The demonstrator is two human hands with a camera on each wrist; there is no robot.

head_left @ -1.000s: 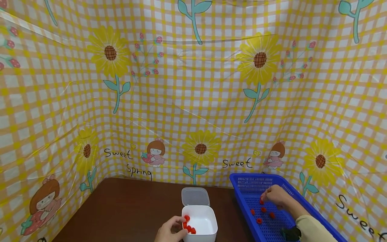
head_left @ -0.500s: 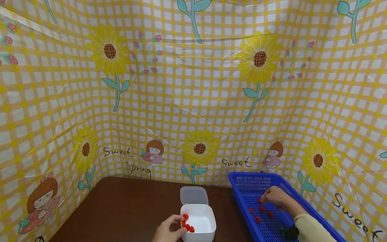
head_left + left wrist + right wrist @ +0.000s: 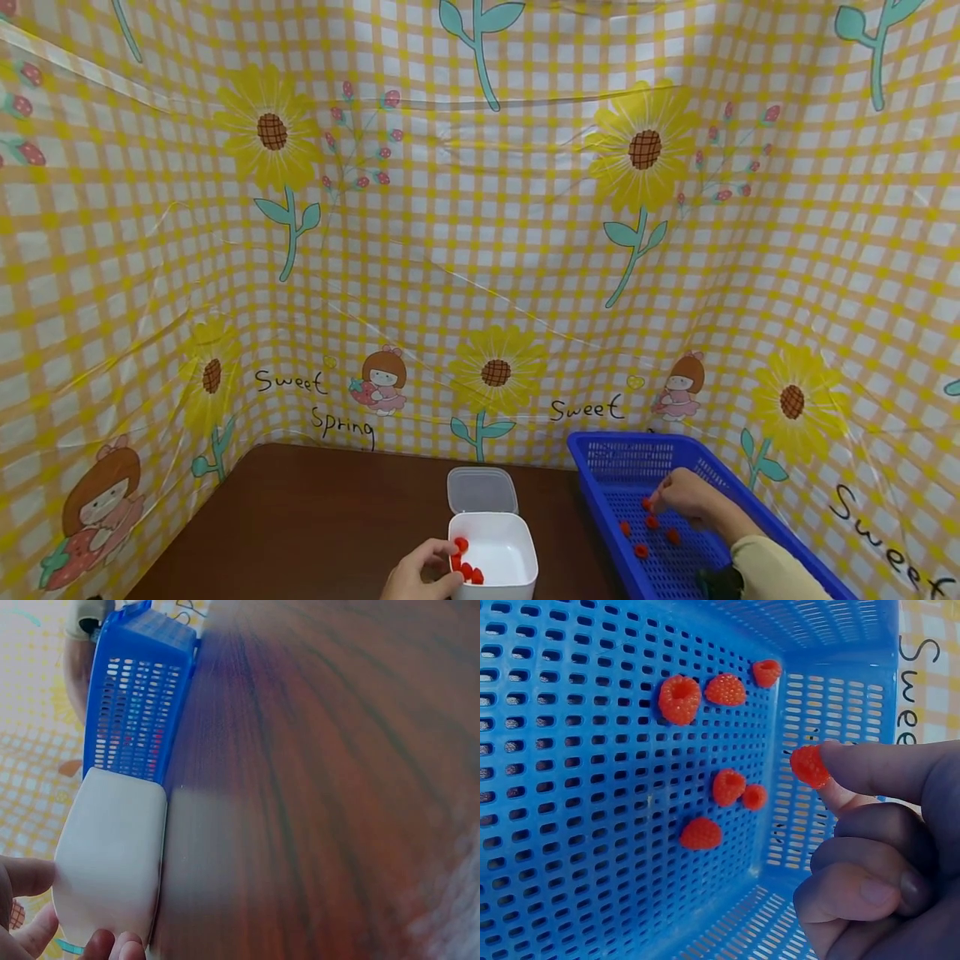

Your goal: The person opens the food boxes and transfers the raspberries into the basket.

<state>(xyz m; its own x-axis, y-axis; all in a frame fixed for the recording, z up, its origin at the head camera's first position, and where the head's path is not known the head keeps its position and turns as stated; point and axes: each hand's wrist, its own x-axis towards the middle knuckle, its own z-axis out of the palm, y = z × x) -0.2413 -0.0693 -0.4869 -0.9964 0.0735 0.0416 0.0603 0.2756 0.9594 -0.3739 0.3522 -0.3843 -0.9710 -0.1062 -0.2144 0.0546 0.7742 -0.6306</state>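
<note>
Barely shifted, right fingers [image 3: 889, 769] grip a raspberry [image 3: 808, 766], left fingers [image 3: 435, 548] a box [image 3: 508, 554]; box and basket [image 3: 592, 825] hold others.

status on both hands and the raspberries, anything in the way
Right hand pinching one raspberry. Left hand holding white box. Six more raspberries in blue basket. No obstruction seen.
</note>
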